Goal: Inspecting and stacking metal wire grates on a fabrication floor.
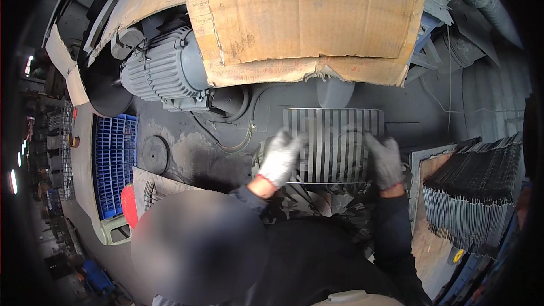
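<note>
A rectangular slatted metal grate (333, 146) with light and dark vertical bars lies level over my lap, below a grey machine part (335, 92). My left hand (279, 158), in a pale work glove, closes on its left edge, with the fingers reaching over the bars. On the opposite edge my right hand (387, 161), in a greyer glove, grips with its fingertips at the rim. The thumbs and the underside of the grate are hard to make out. Camouflage trousers (300, 204) show beneath it.
A grey ribbed electric motor (167, 68) stands at the far left. Large cardboard sheets (306, 17) cover the machine ahead. At right, a dense stack of thin metal plates (476, 198) rests on a wooden board (433, 238). A blue plastic grid crate (116, 158) stands left.
</note>
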### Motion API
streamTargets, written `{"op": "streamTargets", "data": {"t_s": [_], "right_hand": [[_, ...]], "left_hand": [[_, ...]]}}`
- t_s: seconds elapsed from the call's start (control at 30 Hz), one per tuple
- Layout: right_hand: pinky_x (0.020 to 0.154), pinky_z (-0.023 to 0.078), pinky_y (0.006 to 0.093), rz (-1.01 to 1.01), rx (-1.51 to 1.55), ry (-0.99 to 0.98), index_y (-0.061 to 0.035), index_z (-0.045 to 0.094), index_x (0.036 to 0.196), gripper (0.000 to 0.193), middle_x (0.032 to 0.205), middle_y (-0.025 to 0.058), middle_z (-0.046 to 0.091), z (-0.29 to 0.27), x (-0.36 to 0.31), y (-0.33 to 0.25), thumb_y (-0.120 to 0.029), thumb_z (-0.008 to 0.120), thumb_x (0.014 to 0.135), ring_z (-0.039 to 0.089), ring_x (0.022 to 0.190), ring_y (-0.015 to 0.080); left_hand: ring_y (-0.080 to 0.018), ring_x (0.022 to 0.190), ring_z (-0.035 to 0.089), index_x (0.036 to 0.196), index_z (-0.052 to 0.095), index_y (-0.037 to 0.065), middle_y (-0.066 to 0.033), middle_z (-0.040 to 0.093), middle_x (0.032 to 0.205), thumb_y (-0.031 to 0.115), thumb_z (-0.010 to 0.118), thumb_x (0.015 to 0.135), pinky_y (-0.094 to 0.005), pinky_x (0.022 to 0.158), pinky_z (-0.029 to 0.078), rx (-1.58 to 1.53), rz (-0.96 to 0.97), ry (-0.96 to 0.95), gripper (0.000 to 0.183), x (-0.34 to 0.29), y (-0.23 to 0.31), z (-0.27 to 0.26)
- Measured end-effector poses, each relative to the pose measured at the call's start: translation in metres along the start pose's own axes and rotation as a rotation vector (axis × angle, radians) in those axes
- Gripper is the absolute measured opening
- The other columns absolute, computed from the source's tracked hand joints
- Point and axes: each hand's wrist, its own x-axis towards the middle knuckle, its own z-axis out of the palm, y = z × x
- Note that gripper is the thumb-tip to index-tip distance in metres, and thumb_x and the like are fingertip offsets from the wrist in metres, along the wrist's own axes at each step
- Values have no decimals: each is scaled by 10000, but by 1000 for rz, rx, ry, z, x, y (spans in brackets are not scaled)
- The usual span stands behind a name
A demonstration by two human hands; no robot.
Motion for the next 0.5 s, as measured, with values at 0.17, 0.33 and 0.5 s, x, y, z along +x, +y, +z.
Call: {"op": "streamTargets", "data": {"t_s": [0.17, 0.33, 0.5], "right_hand": [[778, 572, 292, 50, 46, -259, 20, 744, 1176, 276, 1019, 81, 773, 43, 33, 32, -210, 668, 1044, 717, 851, 156], [631, 551, 297, 69, -187, -210, -52, 769, 1058, 261, 875, 44, 732, -17, 25, -5, -293, 693, 991, 684, 719, 152], [742, 566, 297, -205, -157, 31, 27, 758, 1099, 231, 966, 109, 779, -99, 10, 7, -137, 638, 990, 738, 845, 184]], "left_hand": [[-199, 685, 668, 1119, 642, 35, -70, 682, 893, 227, 727, 1018, -351, 599, 582, -194, -190, -18, 233, -3, 42, -86], [-169, 706, 682, 1054, 692, 54, -46, 694, 844, 160, 685, 1021, -344, 649, 594, -169, -243, -285, 111, 28, 64, -30], [-179, 768, 689, 1217, 678, 38, -52, 706, 958, 228, 735, 993, -334, 650, 593, -43, -245, -341, 299, 56, 20, 46]]}}
